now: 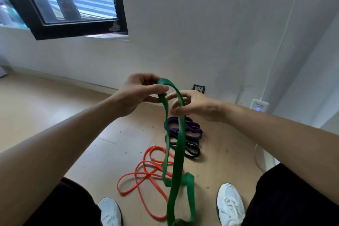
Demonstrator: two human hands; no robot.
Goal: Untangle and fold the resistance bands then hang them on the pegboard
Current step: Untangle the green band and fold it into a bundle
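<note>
A wide green resistance band (178, 154) hangs from my hands down toward the floor, twisted near its lower part. My left hand (141, 93) pinches the band's top loop between thumb and fingers. My right hand (194, 105) is just to the right, its fingers curled round one strand below the top. On the wooden floor lie a thin orange band (146, 176) in loose tangled loops, a folded purple band (192, 127) and a folded black band (190, 147) behind the green one. No pegboard is in view.
A white wall stands ahead with a black-framed window (73, 5) at upper left and a wall socket (199, 88) low down. A white power strip (259, 105) with a cable sits at right. My two white shoes (230, 205) rest on the floor.
</note>
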